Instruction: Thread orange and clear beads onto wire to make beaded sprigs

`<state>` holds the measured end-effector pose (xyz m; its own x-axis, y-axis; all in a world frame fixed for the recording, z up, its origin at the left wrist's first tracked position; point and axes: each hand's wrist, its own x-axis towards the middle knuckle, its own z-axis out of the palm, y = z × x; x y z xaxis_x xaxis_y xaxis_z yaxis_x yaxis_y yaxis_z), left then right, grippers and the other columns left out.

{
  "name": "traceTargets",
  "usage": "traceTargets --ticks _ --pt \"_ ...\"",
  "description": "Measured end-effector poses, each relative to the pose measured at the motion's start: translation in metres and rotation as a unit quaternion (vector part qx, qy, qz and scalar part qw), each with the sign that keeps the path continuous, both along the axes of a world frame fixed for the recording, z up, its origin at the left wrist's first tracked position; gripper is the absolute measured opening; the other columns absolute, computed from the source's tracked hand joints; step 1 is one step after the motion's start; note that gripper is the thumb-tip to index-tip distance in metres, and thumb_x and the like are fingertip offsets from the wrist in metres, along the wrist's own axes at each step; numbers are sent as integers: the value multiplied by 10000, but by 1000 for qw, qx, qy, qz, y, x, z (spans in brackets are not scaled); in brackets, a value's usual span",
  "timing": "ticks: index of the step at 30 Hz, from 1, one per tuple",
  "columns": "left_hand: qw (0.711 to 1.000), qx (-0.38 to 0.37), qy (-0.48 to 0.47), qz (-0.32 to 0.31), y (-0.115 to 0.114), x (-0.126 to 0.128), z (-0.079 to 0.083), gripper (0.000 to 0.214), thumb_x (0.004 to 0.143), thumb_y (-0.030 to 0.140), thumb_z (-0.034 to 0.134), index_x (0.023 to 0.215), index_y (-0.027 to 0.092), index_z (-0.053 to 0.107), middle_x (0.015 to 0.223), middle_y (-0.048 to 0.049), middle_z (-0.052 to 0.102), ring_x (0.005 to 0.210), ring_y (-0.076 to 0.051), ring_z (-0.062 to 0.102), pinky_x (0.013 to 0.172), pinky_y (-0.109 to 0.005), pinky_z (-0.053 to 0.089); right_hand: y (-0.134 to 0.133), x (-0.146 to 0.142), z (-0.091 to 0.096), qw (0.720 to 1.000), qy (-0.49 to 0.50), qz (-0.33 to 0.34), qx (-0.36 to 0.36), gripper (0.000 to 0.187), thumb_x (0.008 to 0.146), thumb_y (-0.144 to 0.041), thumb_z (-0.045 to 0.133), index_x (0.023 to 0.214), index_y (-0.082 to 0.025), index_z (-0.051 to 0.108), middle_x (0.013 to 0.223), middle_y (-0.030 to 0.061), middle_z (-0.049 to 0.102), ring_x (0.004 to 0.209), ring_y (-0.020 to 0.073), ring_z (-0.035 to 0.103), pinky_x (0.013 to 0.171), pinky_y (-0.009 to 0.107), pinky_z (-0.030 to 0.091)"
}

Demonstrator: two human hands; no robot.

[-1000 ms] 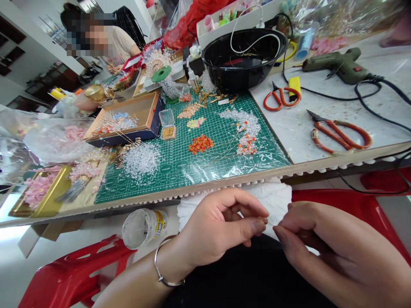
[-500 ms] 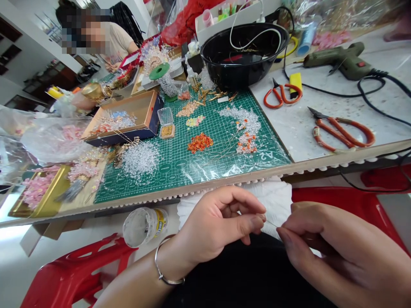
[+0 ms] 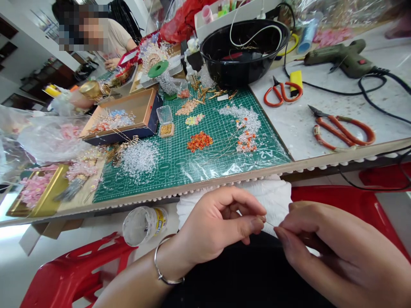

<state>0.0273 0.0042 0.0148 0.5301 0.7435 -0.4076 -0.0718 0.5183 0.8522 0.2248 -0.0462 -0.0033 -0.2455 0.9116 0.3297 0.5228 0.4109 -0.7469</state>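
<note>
Over my lap, in front of the table edge, my left hand (image 3: 221, 222) pinches one end of a thin wire (image 3: 270, 223) between thumb and fingertips. Something tiny sits at that fingertip, too small to make out. My right hand (image 3: 327, 244) is closed on the wire's other end, with a short stretch showing between the hands. Beyond them on a green cutting mat (image 3: 180, 171) lie orange beads (image 3: 199, 141), a heap of clear beads (image 3: 140, 158), and a curved cluster of clear and orange beads (image 3: 247, 128) with fine wires trailing from it.
At the right lie pliers (image 3: 343, 128), small orange-handled snips (image 3: 282, 94) and a glue gun (image 3: 343, 57) with its cord. A black basin (image 3: 237, 70) stands behind the mat. An open box (image 3: 150, 115) sits left. Red stools (image 3: 77, 269) stand below. A person (image 3: 112, 38) sits across the room.
My right hand has shifted very slightly left, toward my left hand. The left hand keeps its pinch, and the view has tilted a little.
</note>
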Motion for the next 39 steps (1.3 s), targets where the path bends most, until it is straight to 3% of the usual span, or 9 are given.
traceTargets --ticks 5,14,19,24,29,33,36,37,39 --pt "967 205 144 -44 4 -2 11 131 864 316 753 887 187 760 832 -48 740 701 -136 652 661 -247 513 5 -4 0 998 13 -1 -54 123 954 -214 551 837 -242 574 660 -30 649 528 107 606 494 202 480" --pt "760 562 283 -161 30 -15 20 221 927 186 623 1098 255 746 968 -45 792 881 -215 723 828 -345 550 18 -6 -4 978 52 -9 -203 264 974 -370 499 837 -217 665 534 -22 602 435 117 533 393 183 445" --pt "715 572 401 -20 137 -14 26 235 974 261 541 1012 243 772 898 -36 786 835 -220 711 806 -375 549 17 -3 -8 988 15 11 -152 212 954 -204 434 828 -232 602 615 -14 652 506 119 611 465 171 494" --pt "625 543 556 -78 247 -1 -6 241 924 182 555 970 208 790 1044 -58 786 987 -264 698 903 -391 530 20 -2 -16 992 -10 35 -117 189 964 -168 440 854 -251 569 590 -43 602 475 109 577 453 164 478" --pt "633 536 552 -88 276 14 -33 187 882 121 590 819 162 761 990 -90 775 987 -269 661 955 -411 500 27 0 -15 994 20 14 -106 203 971 -213 480 790 -250 563 568 -50 570 456 101 552 428 153 466" --pt "670 529 518 -59 257 16 -12 189 926 131 553 829 120 715 974 -83 747 967 -210 634 949 -366 500 29 0 -13 993 49 -35 -105 216 952 -265 536 745 -245 594 547 -40 576 440 105 540 416 163 460" --pt "753 506 421 -20 205 11 16 221 996 188 468 1071 137 670 963 -22 717 875 -132 662 781 -257 539 25 0 -13 989 45 -111 -91 254 923 -396 605 718 -246 619 525 -24 560 460 130 547 411 190 458" --pt "854 440 276 24 181 9 23 177 971 183 527 1058 127 671 936 -27 708 854 -142 683 719 -251 540 23 0 -13 987 42 -129 -86 274 914 -438 614 716 -248 626 519 -20 551 468 139 553 410 198 459" --pt "897 388 212 11 127 5 29 94 931 169 604 940 155 696 823 3 710 725 -125 690 599 -222 544 19 2 -14 986 36 -147 -75 307 907 -490 611 716 -251 637 511 -13 541 479 150 560 411 209 462"
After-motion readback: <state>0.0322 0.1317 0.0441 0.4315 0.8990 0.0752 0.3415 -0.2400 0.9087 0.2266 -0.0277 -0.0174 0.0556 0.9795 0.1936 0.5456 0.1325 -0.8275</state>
